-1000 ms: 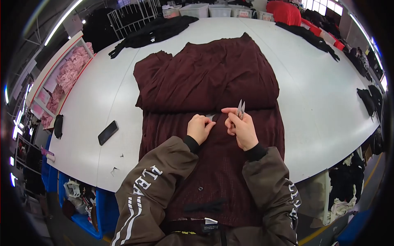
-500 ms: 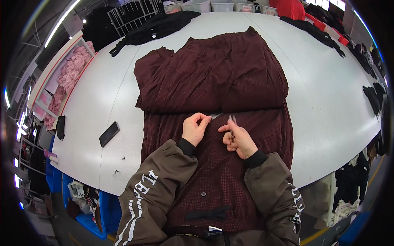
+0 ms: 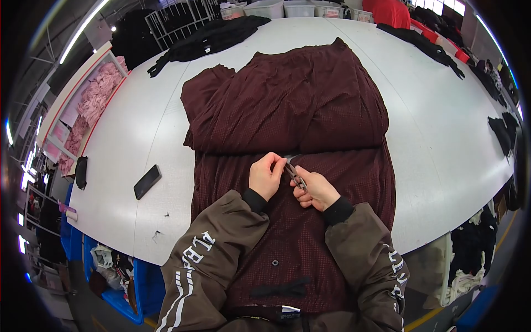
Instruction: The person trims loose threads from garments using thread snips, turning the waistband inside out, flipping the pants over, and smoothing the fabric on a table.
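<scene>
A dark maroon garment [image 3: 287, 105] lies on the white table, its upper part folded over in a thick layer. Just below that fold, my left hand [image 3: 266, 176] is pinched, thumb against fingers; what it holds is too small to name. My right hand [image 3: 315, 189] is wrapped round small metal snips [image 3: 297, 178], whose blades point up and left to my left fingertips. A small light patch shows at the fold between the hands. Lower on the garment are a round button [image 3: 275, 263] and a black bow [image 3: 281, 288].
A phone [image 3: 147, 182] and thread scraps lie on the table [image 3: 127, 216] at left. Black garments [image 3: 213, 40] lie along the far edge. Pink cloth [image 3: 99, 88] fills a rack at left. Blue bins [image 3: 146, 288] stand below the table edge.
The snips have turned from pointing up to pointing left, and their blades have come to my left fingertips. My left hand stays pinched near the fold. The view has shifted slightly.
</scene>
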The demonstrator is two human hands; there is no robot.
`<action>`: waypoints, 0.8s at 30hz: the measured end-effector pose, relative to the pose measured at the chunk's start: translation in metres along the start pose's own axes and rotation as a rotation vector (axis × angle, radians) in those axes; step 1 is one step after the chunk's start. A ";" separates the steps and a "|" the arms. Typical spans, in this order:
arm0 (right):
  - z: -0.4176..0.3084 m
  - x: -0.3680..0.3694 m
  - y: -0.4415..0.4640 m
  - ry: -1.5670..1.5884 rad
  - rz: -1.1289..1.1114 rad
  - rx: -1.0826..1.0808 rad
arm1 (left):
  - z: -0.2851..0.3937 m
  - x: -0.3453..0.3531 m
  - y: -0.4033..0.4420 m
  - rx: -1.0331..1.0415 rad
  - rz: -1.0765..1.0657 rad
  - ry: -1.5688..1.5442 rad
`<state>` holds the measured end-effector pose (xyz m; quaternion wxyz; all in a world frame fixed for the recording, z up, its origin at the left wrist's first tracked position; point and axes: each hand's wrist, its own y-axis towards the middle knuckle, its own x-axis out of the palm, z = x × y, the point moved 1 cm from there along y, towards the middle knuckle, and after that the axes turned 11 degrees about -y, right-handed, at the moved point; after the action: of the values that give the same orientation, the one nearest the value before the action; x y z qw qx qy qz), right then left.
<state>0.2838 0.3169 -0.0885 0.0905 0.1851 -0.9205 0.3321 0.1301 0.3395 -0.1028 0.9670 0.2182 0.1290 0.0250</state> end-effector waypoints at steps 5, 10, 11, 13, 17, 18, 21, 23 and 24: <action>0.003 -0.001 0.002 0.018 0.049 0.021 | 0.001 0.003 -0.002 0.065 -0.021 0.038; 0.011 -0.007 0.010 0.089 0.029 0.026 | 0.003 0.004 -0.004 0.129 -0.058 0.096; 0.015 -0.008 0.011 0.090 0.031 0.024 | 0.002 0.005 -0.006 0.132 -0.059 0.095; 0.029 -0.008 0.010 0.236 -0.037 -0.075 | 0.000 0.004 -0.010 0.078 -0.019 0.027; 0.017 -0.008 0.015 0.349 -0.146 -0.248 | 0.006 -0.001 0.010 0.087 0.047 -0.045; 0.019 -0.007 0.013 0.358 -0.153 -0.247 | 0.006 -0.002 0.006 0.063 0.047 -0.055; 0.026 -0.009 0.009 0.388 -0.159 -0.231 | 0.001 -0.002 0.000 -0.002 0.038 -0.077; 0.026 -0.011 0.006 0.430 -0.131 -0.238 | -0.002 -0.001 0.000 0.017 0.070 -0.126; 0.024 -0.012 0.005 0.450 -0.117 -0.243 | -0.004 -0.001 0.001 0.028 0.086 -0.151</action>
<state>0.2915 0.3081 -0.1133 0.3336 0.1472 -0.8981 0.2460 0.1283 0.3425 -0.1059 0.9688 0.2386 0.0465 0.0483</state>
